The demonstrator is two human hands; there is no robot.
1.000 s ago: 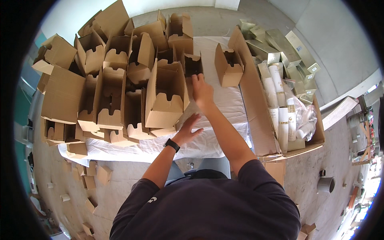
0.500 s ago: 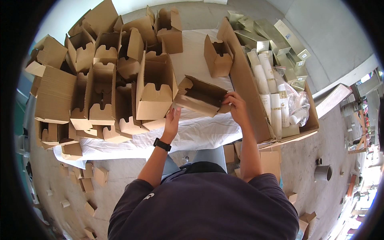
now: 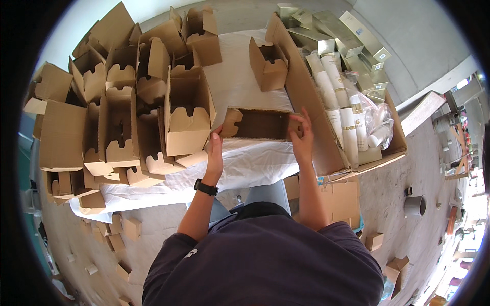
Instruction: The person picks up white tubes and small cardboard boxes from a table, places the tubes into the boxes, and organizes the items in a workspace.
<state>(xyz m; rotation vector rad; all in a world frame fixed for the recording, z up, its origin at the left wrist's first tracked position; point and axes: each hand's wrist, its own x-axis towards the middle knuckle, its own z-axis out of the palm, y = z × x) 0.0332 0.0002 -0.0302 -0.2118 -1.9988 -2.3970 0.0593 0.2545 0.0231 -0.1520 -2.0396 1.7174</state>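
A small open cardboard box (image 3: 259,124) is held level over the white-covered table, its dark hollow inside facing up. My left hand (image 3: 215,159), with a black band on the wrist, presses its fingers against the box's left end. My right hand (image 3: 303,137) grips the right end, thumb and fingers around the end flap. To the left, close to my left hand, stands a taller open carton (image 3: 189,127) with notched flaps. Another open carton (image 3: 269,66) stands alone beyond the held box.
Many open cartons (image 3: 120,125) crowd the table's left half. On the right, a large cardboard box (image 3: 286,56) holds white tubes (image 3: 349,137) and pale gold cartons (image 3: 337,33). White cloth (image 3: 245,163) covers the table. Small boxes (image 3: 115,239) and a grey bucket (image 3: 415,205) are on the floor.
The held box has turned from a slant to nearly straight across, and its inside now faces me more. My right hand's fingers have shifted on its right end.
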